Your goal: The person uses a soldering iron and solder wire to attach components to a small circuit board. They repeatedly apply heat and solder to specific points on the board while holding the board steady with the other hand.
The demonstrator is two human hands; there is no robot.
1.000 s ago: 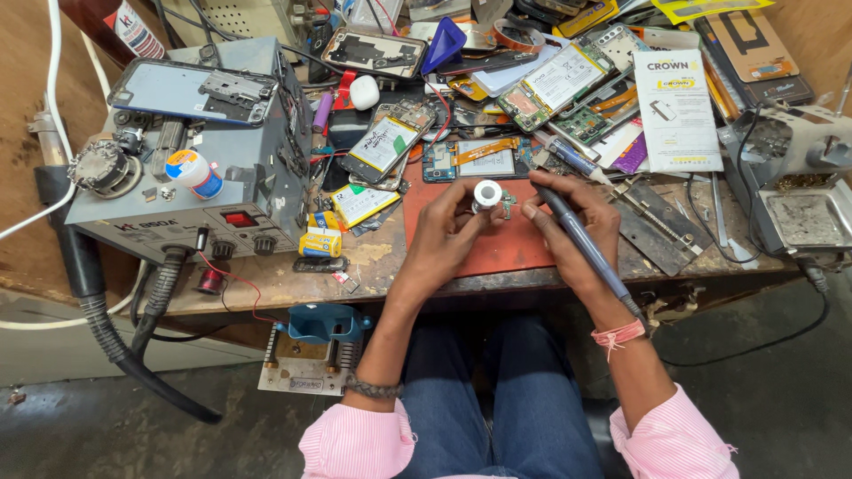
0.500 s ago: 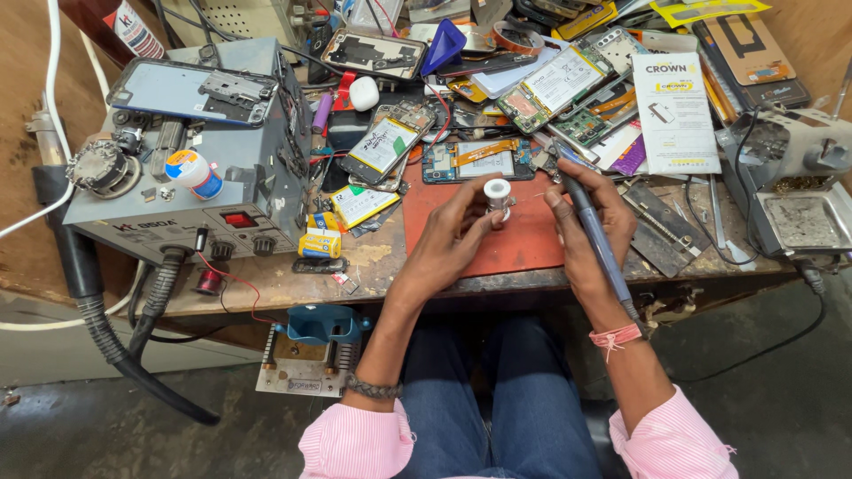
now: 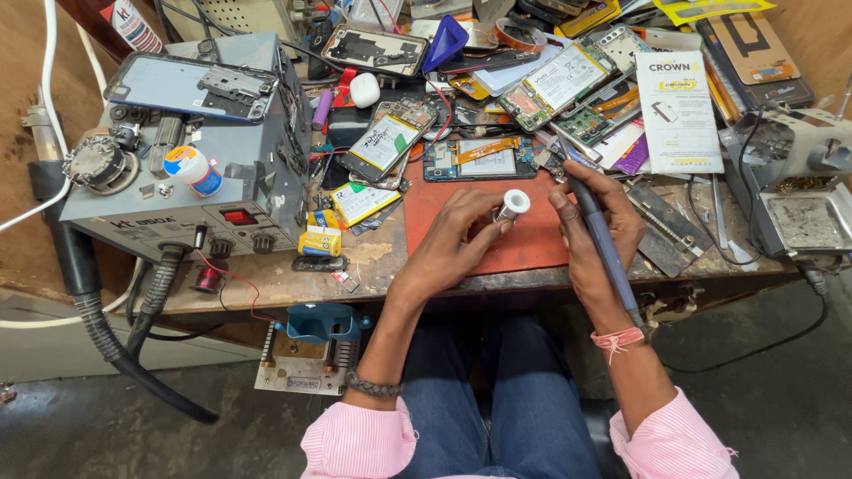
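My left hand (image 3: 457,235) grips a small white spool of solder wire (image 3: 512,207) and holds it over the red work mat (image 3: 524,244). My right hand (image 3: 595,226) is closed around a dark blue soldering iron (image 3: 603,244), whose tip points up toward the spool and whose cord end runs down past my wrist. Just beyond both hands an opened phone (image 3: 479,160) with an exposed board and battery lies at the mat's far edge.
A grey rework station (image 3: 204,191) with hoses stands at left, a phone back panel on top. Opened phones, batteries and boards crowd the far bench. A metal tray stand (image 3: 803,217) sits at right; a blue vise (image 3: 315,341) hangs below the edge.
Both hands shifted slightly right and farther onto the mat. The spool has risen between the fingers, and the iron has swung more upright toward it.
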